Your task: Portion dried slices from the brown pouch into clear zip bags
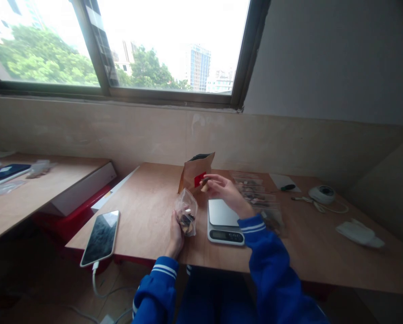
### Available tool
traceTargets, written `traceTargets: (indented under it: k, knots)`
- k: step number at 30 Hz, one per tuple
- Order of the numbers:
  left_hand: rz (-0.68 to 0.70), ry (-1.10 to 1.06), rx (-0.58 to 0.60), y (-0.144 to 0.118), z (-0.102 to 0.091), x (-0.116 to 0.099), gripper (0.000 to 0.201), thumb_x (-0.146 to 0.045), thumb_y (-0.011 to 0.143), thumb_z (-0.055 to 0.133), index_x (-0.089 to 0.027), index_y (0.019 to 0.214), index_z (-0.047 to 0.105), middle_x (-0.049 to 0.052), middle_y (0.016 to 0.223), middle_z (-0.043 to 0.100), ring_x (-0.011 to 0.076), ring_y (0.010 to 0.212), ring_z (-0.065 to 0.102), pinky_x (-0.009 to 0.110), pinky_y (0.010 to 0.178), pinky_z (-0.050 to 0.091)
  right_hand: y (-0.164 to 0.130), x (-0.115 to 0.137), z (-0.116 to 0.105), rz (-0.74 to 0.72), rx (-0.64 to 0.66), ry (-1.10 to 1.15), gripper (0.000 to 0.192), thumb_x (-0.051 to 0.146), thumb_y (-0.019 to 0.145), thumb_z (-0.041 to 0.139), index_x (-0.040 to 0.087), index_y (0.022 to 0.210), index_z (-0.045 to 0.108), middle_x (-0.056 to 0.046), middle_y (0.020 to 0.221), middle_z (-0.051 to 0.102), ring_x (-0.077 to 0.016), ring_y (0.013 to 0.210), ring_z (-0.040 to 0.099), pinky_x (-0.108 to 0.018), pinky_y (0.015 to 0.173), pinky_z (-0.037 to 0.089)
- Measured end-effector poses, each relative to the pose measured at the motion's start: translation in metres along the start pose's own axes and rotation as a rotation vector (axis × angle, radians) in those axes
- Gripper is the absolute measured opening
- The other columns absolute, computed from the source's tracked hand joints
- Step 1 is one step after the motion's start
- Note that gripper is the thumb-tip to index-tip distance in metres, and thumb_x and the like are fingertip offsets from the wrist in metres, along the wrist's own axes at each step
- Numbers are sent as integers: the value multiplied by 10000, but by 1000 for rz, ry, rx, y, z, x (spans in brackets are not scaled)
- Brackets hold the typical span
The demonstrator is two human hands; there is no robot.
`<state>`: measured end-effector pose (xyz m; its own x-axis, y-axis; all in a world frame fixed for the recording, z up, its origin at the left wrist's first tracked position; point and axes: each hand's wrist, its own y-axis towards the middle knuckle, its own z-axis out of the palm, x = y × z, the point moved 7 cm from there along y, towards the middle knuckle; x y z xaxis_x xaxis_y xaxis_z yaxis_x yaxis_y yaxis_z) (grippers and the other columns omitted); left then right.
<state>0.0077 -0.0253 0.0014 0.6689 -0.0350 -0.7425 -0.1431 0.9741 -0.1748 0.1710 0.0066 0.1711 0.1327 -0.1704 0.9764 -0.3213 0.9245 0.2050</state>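
My left hand [176,233] is closed around a clear plastic bag [187,211], which stands upright with its top open and holds several brown and dark pieces. Pinched in the fingertips of my right hand [223,190] is a small brown piece [205,184], too small to name. That hand is raised above the kitchen scale [223,213], just in front of the brown paper bag [189,173]. The paper bag stands open at the top and bears a red label, partly hidden by my fingers. I cannot read the scale's display.
Filled clear bags [251,186] lie right of the scale. Farther right are a screwdriver [288,187], a white dome camera [321,194] with its cable, and a white plastic bundle [359,233]. A charging phone [101,236] overhangs the table's left edge; another table [66,180] stands left.
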Motion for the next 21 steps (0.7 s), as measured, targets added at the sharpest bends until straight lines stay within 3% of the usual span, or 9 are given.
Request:
traceTargets:
  k: [3,6,9,14,18,21]
  knots:
    - [-23,1,11,0,0,2,475,-560,850,494,-153,968,708,65,781,723,165,671,676,278,670,543,37,21,-23,-104,-131,27,450,476,747,712,184,1082,635,-69,964,713,-129,727,646,-219,579,491]
    - [-41,-3,13,0,0,4,473,-562,846,501,-155,976,705,69,795,722,166,672,679,283,676,550,78,49,-38,-300,-281,-177,390,474,772,676,168,1011,637,-62,904,707,-140,772,642,-234,651,500]
    - [-47,-6,2,1,-1,4,478,-555,850,500,-142,991,696,74,798,721,164,675,680,283,682,548,110,63,-37,-451,-334,-447,297,427,816,626,172,969,639,-50,879,701,-141,758,627,-261,722,502]
    - [-40,-24,-7,1,0,0,446,-520,864,489,-142,986,692,64,785,719,161,667,675,278,671,538,127,42,-24,-509,-239,-705,215,348,859,561,178,975,622,-44,888,692,-160,772,627,-278,755,491]
    - [-27,-52,-35,0,0,-4,413,-504,862,501,-149,936,699,61,779,716,158,635,657,287,666,534,125,26,-27,-499,-309,-801,267,325,877,524,181,1100,550,-70,974,680,-177,747,621,-300,752,485]
    - [-37,-51,-30,0,1,-4,417,-504,872,486,-153,934,701,63,778,716,168,656,661,299,698,535,125,25,-24,-504,-297,-865,236,340,890,510,216,1089,535,-52,948,668,-182,733,614,-301,752,482]
